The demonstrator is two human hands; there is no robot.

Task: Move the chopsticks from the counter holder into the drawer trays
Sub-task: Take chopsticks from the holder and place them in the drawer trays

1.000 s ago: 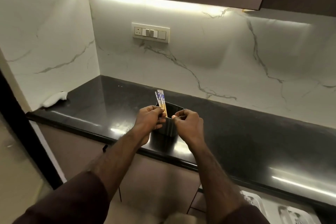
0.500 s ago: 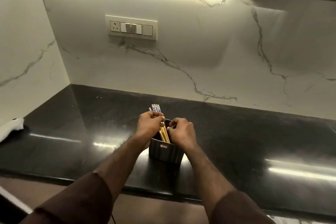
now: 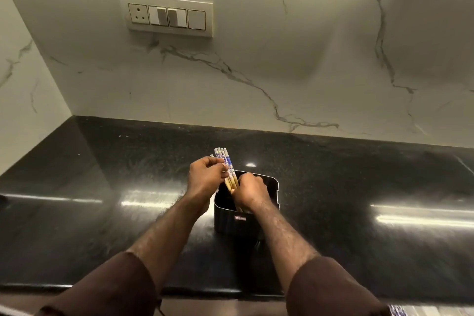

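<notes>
A dark, square-sided holder (image 3: 264, 194) stands on the black counter (image 3: 102, 187) in the middle of the view. A bundle of chopsticks (image 3: 226, 161), wooden with blue-and-white patterned tops, leans out of its left side. My left hand (image 3: 205, 179) grips the bundle just below the patterned tops. My right hand (image 3: 250, 191) reaches into the holder's mouth, fingers curled round the lower shafts of the chopsticks. The tips are hidden inside the holder. The drawer trays are barely in view at the bottom right corner.
A white marble backsplash rises behind the counter, carrying a switch and socket panel (image 3: 166, 16). The counter's front edge (image 3: 205, 292) runs along the bottom. A patterned strip (image 3: 400, 312) shows below the edge at the bottom right.
The view has come closer and tilted down over the holder. My right hand has gone from the holder's rim into its mouth, onto the chopsticks. My left hand keeps its grip.
</notes>
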